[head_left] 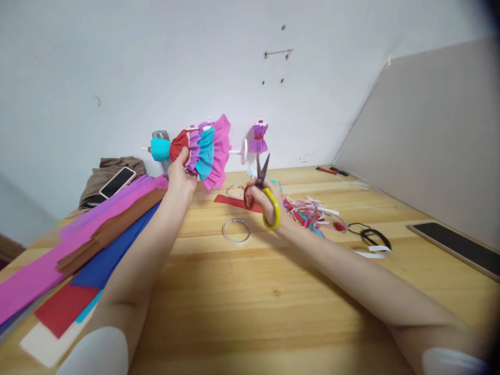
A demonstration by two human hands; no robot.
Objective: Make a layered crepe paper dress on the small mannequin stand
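My left hand (183, 169) is closed around a miniature dress form (205, 151) tipped on its side, its round white base pointing right. Ruffled layers in turquoise, red, purple and pink dress it. In my right hand (267, 198) is a pair of scissors (263, 172), its dark blades parted and pointing up, with a finger through the yellow handle loop. Behind the blades stands a smaller dress form (260, 136) in a purple dress with a red waistband. A red strip (230, 202) lies on the table under my right hand, partly hidden by it.
Coloured crepe paper strips (78, 250) are spread on the left, near a phone (117, 182) on brown cloth. Wire rings (236, 230) lie mid-table. Paper scraps (312, 213), black cord (375, 239) and a dark flat device (457, 245) are on the right. A wall (195, 62) rises behind.
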